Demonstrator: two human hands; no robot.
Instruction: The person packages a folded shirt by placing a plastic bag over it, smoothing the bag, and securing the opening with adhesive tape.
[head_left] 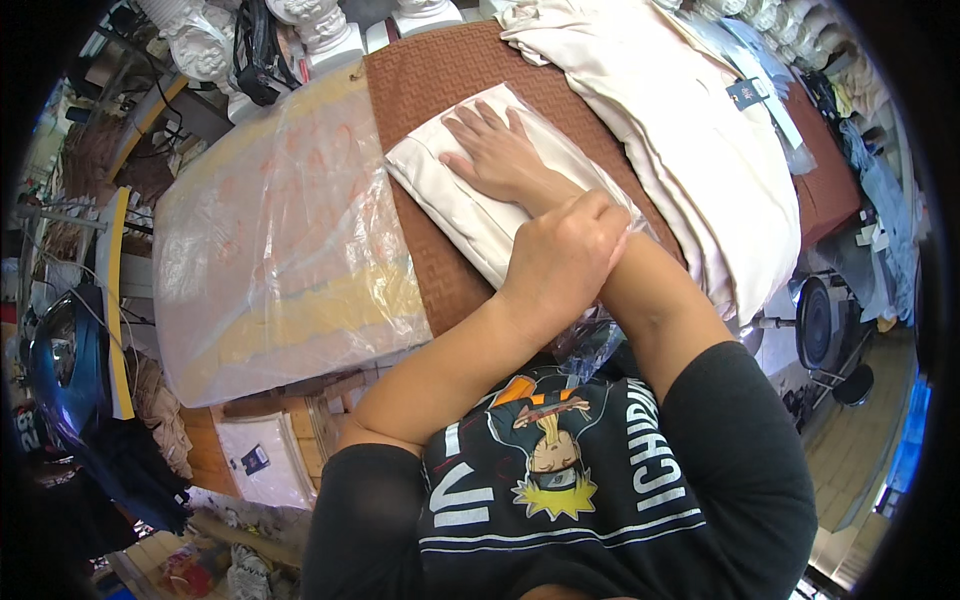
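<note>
A folded cream garment (455, 215) in a clear plastic bag lies slantwise on the brown textured table cover (440, 60). My right hand (490, 150) rests flat on its far half, palm down and fingers spread. My left hand (570, 245) is closed over the near end of the bag, against my right forearm. Its fingers are curled, and what they hold, if anything, is hidden. Crumpled clear plastic (592, 345) shows below, close to my shirt.
A plastic-covered board (290, 240) takes up the table's left side. Several cream garments (690, 130) are piled on the right, one with a dark tag (747, 93). White ornate columns (318, 30) stand behind. A bagged folded garment (262, 460) lies lower left, beneath table height.
</note>
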